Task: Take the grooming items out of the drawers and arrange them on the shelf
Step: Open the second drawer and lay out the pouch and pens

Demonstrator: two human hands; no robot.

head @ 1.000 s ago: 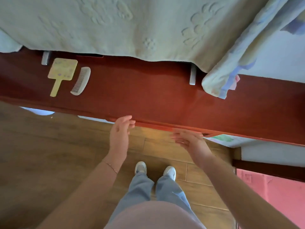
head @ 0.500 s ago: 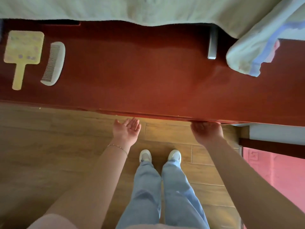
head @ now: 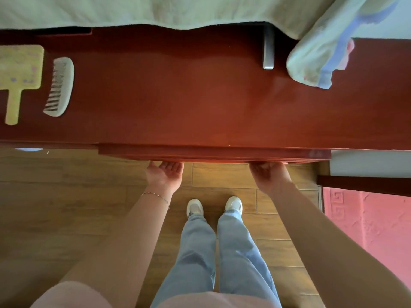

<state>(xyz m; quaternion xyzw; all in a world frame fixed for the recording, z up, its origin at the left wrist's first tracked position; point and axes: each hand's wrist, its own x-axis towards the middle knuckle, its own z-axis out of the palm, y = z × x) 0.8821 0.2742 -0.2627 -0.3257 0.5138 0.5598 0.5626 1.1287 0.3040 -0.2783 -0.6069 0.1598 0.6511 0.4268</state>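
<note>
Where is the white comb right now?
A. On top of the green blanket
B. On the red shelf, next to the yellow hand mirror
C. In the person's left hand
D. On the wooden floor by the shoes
B: the comb lies flat on the red shelf, just to the right of the yellow hand mirror, with neither hand near it.

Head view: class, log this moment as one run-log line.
left hand: palm up under drawer front | right hand: gripping its lower edge | drawer: slightly out | shelf: comb, hand mirror
</note>
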